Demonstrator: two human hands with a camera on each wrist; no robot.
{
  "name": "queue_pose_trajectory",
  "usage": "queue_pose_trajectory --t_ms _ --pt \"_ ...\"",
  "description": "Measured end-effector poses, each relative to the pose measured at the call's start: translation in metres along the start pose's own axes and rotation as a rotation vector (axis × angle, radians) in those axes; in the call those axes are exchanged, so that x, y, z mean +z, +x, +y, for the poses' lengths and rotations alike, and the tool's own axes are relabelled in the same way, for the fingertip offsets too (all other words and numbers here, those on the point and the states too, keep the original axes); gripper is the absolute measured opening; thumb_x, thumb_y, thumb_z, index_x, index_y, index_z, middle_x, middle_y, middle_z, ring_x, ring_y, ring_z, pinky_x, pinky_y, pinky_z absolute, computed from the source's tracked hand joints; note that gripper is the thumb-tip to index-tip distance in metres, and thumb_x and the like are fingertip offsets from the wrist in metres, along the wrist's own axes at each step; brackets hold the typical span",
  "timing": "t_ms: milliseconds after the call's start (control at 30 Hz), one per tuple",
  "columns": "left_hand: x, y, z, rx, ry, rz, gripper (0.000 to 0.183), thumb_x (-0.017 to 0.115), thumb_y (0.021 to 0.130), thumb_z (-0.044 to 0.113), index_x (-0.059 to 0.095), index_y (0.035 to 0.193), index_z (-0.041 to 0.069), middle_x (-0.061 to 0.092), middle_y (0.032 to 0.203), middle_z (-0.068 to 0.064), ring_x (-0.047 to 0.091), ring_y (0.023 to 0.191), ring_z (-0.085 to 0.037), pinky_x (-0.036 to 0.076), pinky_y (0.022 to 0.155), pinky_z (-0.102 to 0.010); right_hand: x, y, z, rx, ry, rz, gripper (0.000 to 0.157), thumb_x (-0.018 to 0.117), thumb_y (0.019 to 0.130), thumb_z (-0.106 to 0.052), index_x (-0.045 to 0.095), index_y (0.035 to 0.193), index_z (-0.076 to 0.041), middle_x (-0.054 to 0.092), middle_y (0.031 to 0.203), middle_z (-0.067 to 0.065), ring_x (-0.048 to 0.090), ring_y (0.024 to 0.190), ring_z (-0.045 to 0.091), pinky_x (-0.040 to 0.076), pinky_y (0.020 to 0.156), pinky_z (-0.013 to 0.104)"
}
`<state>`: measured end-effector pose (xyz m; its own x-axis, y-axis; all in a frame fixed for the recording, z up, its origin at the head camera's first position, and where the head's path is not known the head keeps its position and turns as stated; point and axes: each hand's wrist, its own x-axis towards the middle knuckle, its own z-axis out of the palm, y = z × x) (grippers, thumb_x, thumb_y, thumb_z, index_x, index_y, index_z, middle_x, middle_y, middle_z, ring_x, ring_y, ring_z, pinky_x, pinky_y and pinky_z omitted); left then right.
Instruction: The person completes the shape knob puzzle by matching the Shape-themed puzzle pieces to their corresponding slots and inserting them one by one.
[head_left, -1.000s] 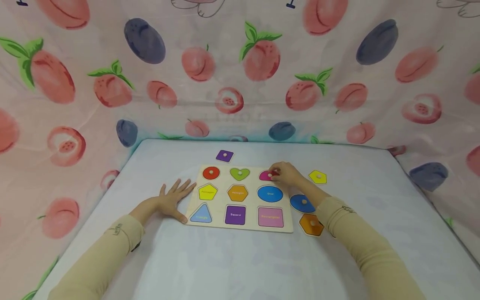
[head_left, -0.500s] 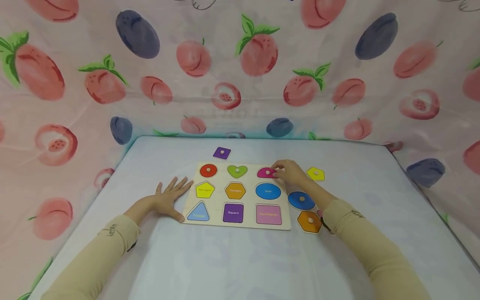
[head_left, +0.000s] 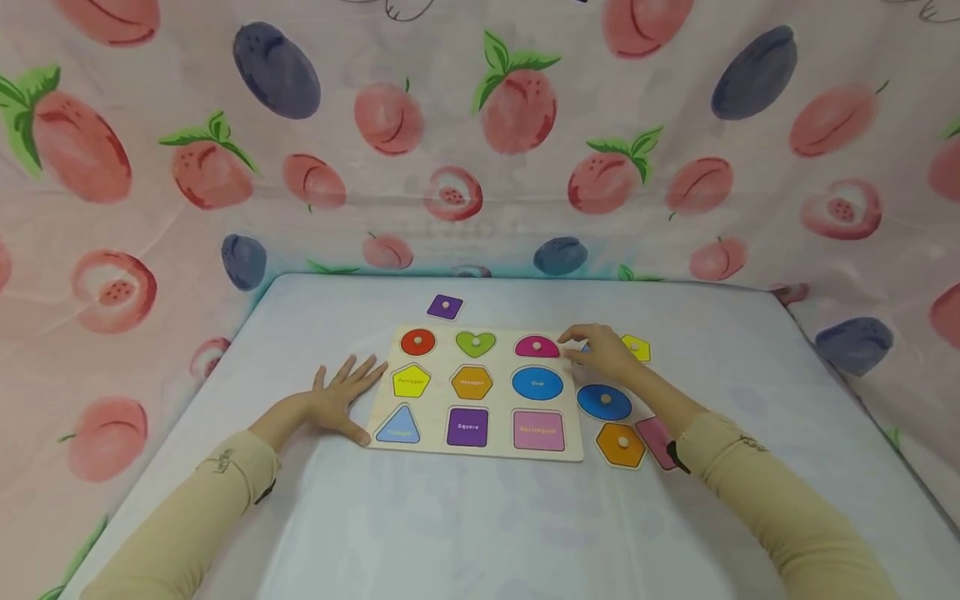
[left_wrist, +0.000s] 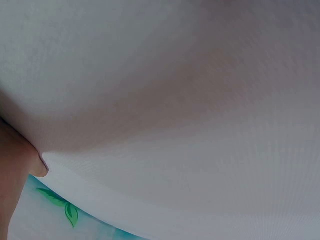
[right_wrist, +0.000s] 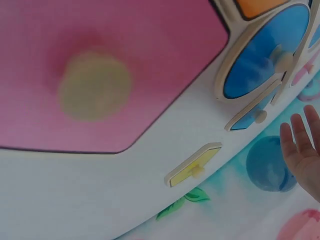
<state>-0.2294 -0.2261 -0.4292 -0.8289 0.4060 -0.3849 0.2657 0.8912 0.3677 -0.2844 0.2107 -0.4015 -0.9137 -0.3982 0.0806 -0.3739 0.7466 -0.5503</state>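
Observation:
Left of a wooden shape puzzle board (head_left: 433, 425), my left hand (head_left: 337, 404) rests on the table with fingers spread, fingertips and thumb at the board's left edge. In the left wrist view only part of the left hand (left_wrist: 15, 170) shows. My right hand (head_left: 603, 352) is just off the board's upper right corner, fingers loosely extended, holding nothing. Beside its fingertips lies the magenta semicircle piece (head_left: 537, 348) in its slot. A red circle piece (head_left: 417, 342) and a green heart piece (head_left: 476, 344) sit in the same row. The right hand partly hides a blue triangle piece (right_wrist: 255, 112).
Right of the board lie a blue oval piece (head_left: 604, 402), an orange hexagon piece (head_left: 619, 447), a pink rectangle piece (head_left: 656, 440) partly behind the sleeve, and a yellow pentagon piece (head_left: 638, 347). A purple square piece (head_left: 445, 307) lies behind the board. A fruit-printed curtain (head_left: 502, 200) hangs behind.
My right hand has let go of the magenta semicircle piece and moved right, off it. The left hand stays at the board's edge. The view has shifted slightly.

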Motion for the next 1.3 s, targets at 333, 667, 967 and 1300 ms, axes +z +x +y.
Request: queue_pose_trajectory --t_ms 333,667,967,1300 --pt "0.000 -0.001 0.001 0.006 -0.002 -0.001 0.123 0.080 0.063 0.054 0.004 0.152 0.014 -0.009 0.158 -0.016 -0.016 0.142 -0.044 -0.017 0.102 -0.072 -0.003 -0.009 0.007 0.009 -0.014 0.018 0.022 0.059 0.090 -0.008 0.065 0.110 -0.001 0.064 0.116 0.020 0.055 0.108 0.039 0.047 0.094 0.053" --pt "0.000 -0.002 0.000 0.003 -0.018 0.001 0.123 0.079 0.062 0.055 0.005 0.152 0.015 -0.009 0.159 -0.016 -0.017 0.142 -0.044 -0.018 0.102 -0.072 -0.009 -0.015 0.020 -0.004 -0.025 0.036 0.022 0.059 0.090 -0.007 0.065 0.109 0.002 0.064 0.115 0.022 0.054 0.111 0.041 0.044 0.096 0.057" --pt "-0.001 0.000 -0.005 0.025 -0.022 0.009 0.126 0.077 0.060 0.063 0.003 0.152 0.019 -0.011 0.159 -0.013 -0.019 0.142 -0.042 -0.020 0.101 -0.071 -0.019 -0.019 0.036 0.066 -0.036 0.042 0.024 0.059 0.091 -0.009 0.064 0.112 0.001 0.061 0.120 0.024 0.051 0.116 0.043 0.039 0.101 0.057" --pt "0.000 0.002 -0.001 -0.002 0.015 -0.002 0.122 0.079 0.064 0.053 0.004 0.152 0.015 -0.009 0.159 -0.015 -0.016 0.143 -0.043 -0.015 0.103 -0.072 -0.028 -0.024 0.059 0.077 -0.034 0.097 0.026 0.061 0.089 -0.006 0.062 0.113 0.004 0.062 0.117 0.025 0.051 0.115 0.042 0.038 0.102 0.058"
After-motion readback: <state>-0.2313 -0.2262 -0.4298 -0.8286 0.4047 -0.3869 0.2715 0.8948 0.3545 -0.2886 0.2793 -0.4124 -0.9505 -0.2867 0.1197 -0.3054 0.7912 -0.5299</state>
